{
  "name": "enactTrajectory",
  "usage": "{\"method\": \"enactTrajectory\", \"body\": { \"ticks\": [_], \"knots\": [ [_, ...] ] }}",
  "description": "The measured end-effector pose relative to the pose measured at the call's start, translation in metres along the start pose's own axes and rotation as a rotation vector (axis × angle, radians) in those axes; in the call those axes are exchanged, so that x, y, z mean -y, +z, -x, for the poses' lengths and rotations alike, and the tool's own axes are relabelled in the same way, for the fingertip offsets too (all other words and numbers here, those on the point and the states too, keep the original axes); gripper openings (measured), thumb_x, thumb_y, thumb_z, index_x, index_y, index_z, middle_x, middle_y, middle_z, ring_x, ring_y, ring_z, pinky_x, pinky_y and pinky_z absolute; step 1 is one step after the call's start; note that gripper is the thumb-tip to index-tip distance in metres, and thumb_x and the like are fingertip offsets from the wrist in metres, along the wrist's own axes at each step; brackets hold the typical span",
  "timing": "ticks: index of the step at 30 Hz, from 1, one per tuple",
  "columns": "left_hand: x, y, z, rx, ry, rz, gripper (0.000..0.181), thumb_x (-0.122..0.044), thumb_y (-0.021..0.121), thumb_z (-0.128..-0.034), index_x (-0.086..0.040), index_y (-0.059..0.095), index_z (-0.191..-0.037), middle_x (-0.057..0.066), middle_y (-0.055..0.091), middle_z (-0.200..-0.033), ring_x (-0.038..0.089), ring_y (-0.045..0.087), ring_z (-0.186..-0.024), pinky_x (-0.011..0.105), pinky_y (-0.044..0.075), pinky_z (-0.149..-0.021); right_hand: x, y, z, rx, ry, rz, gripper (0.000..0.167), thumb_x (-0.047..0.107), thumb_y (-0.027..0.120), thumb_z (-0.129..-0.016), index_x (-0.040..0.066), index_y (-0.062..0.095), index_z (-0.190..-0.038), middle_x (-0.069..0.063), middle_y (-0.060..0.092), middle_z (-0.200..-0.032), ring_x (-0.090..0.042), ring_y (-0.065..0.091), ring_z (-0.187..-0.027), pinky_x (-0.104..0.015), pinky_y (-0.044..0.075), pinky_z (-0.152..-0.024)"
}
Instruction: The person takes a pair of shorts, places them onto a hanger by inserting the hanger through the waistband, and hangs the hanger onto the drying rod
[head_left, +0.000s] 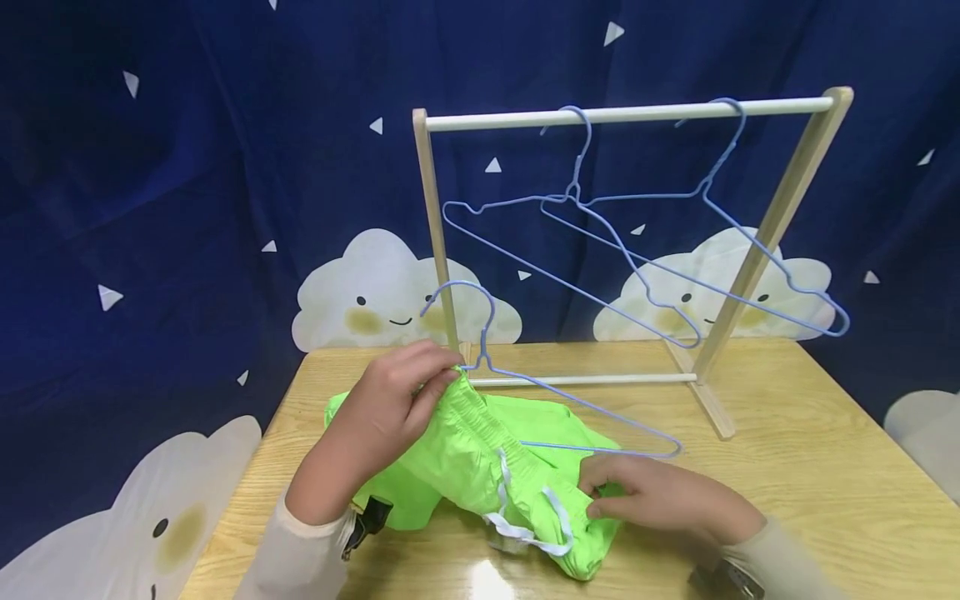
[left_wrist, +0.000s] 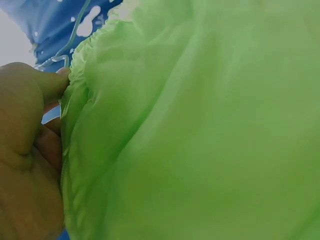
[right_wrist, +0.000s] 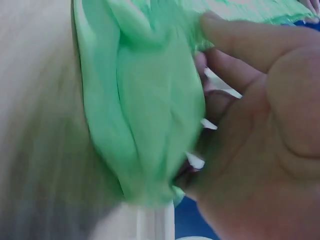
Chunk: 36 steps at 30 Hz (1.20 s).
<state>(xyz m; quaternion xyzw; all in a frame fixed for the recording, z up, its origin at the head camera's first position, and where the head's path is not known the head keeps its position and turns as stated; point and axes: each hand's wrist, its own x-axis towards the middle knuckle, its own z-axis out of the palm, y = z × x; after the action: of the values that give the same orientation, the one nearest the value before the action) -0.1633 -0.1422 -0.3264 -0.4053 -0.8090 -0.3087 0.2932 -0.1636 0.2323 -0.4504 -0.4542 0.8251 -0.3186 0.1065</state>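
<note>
Bright green shorts [head_left: 480, 467] with a gathered elastic waistband and white drawstring are held at the waist over the table. My left hand [head_left: 382, 417] pinches one end of the waistband, close to the neck of a blue wire hanger [head_left: 585, 400]. The hanger's left part is hidden by the cloth; its right end sticks out. Lower down, my right hand [head_left: 645, 492] pinches the waistband's other end. In the left wrist view, green cloth [left_wrist: 190, 125] fills most of the picture beside my thumb. Cloth [right_wrist: 150, 100] hangs from my right fingertips in the right wrist view.
Behind my hands stands a wooden rack [head_left: 780, 208] with a white top rail [head_left: 495, 122]. Two more blue wire hangers hang there, one nearer the middle [head_left: 555, 275] and one to the right [head_left: 795, 283]. A navy curtain [head_left: 225, 167] with clouds backs the wooden table [head_left: 810, 467].
</note>
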Motion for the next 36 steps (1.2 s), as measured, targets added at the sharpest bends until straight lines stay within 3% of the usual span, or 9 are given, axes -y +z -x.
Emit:
{"method": "enactTrajectory", "body": {
  "ticks": [2,4,8,12,14,18,25,32,36],
  "knots": [
    [0.003,-0.003,0.0,-0.007,-0.009,-0.009,0.015,0.003,0.071,-0.1007,-0.004,0.079,-0.111,0.004,0.076,-0.098,0.014,0.067,-0.083,0.032,0.06,-0.074,-0.005,-0.004,0.002,0.012,-0.07,0.01,0.012,0.027,0.073,-0.104,0.031,0.064,-0.097,0.014,0.055,-0.093,-0.011,0.056,-0.087,-0.025,0.049,-0.08],
    [0.005,-0.005,0.001,-0.009,-0.015,-0.015,0.015,0.003,0.071,-0.1006,-0.004,0.079,-0.112,0.004,0.076,-0.097,0.013,0.064,-0.081,0.03,0.058,-0.072,-0.006,-0.008,0.005,0.014,-0.085,0.033,0.012,0.027,0.076,-0.101,0.029,0.065,-0.096,0.009,0.056,-0.091,-0.012,0.055,-0.087,-0.024,0.048,-0.08],
    [0.006,-0.006,0.001,0.007,-0.028,-0.019,0.016,0.001,0.071,-0.1013,-0.004,0.079,-0.113,0.002,0.074,-0.095,0.011,0.06,-0.078,0.028,0.055,-0.069,-0.007,-0.018,0.012,0.009,0.005,0.023,0.022,0.034,0.077,-0.101,0.025,0.059,-0.094,0.0,0.054,-0.088,-0.008,0.051,-0.083,-0.022,0.047,-0.074],
    [0.006,-0.007,0.0,0.041,-0.048,-0.012,0.015,0.0,0.07,-0.1025,-0.005,0.079,-0.114,0.002,0.075,-0.098,0.011,0.063,-0.081,0.029,0.057,-0.072,-0.011,-0.032,0.018,-0.008,0.135,-0.007,0.029,0.037,0.073,-0.104,0.024,0.052,-0.089,0.008,0.045,-0.081,0.001,0.045,-0.074,-0.021,0.046,-0.065],
    [0.006,-0.006,0.001,0.055,-0.057,-0.015,0.015,-0.001,0.07,-0.1029,-0.006,0.079,-0.113,0.002,0.076,-0.098,0.011,0.063,-0.082,0.029,0.058,-0.073,-0.013,-0.04,0.021,-0.028,0.172,-0.043,0.02,0.034,0.073,-0.105,0.025,0.06,-0.092,0.015,0.049,-0.082,0.004,0.044,-0.07,-0.021,0.045,-0.061],
    [0.008,-0.004,0.001,0.069,-0.074,-0.029,0.015,-0.001,0.07,-0.1028,-0.006,0.079,-0.114,0.002,0.076,-0.099,0.012,0.064,-0.082,0.03,0.058,-0.073,-0.012,-0.058,0.029,-0.118,0.196,-0.082,0.004,0.023,0.075,-0.104,0.025,0.073,-0.102,0.016,0.062,-0.086,0.003,0.049,-0.069,-0.023,0.048,-0.058],
    [0.011,-0.003,0.003,0.082,-0.094,-0.049,0.016,0.0,0.071,-0.1021,-0.006,0.08,-0.115,0.004,0.079,-0.102,0.014,0.069,-0.086,0.034,0.061,-0.077,-0.001,-0.083,0.041,-0.323,0.242,-0.039,0.012,0.012,0.078,-0.1,0.019,0.07,-0.095,0.008,0.068,-0.088,-0.008,0.07,-0.081,-0.026,0.057,-0.072],
    [0.011,0.002,0.002,0.113,-0.085,-0.069,0.015,-0.002,0.07,-0.1034,-0.005,0.08,-0.114,0.006,0.08,-0.109,0.022,0.077,-0.103,0.038,0.065,-0.09,0.018,-0.087,0.042,-0.53,0.305,0.055,0.014,0.011,0.082,-0.097,0.022,0.074,-0.099,0.005,0.073,-0.092,-0.01,0.07,-0.079,-0.026,0.055,-0.072],
    [0.011,0.005,0.001,0.117,-0.085,-0.083,0.015,-0.002,0.07,-0.1034,-0.005,0.08,-0.114,0.006,0.08,-0.109,0.021,0.077,-0.102,0.038,0.065,-0.09,0.024,-0.085,0.04,-0.604,0.299,0.105,0.016,0.007,0.084,-0.095,0.019,0.076,-0.102,0.009,0.075,-0.099,-0.007,0.073,-0.085,-0.018,0.056,-0.082]
  ]
}}
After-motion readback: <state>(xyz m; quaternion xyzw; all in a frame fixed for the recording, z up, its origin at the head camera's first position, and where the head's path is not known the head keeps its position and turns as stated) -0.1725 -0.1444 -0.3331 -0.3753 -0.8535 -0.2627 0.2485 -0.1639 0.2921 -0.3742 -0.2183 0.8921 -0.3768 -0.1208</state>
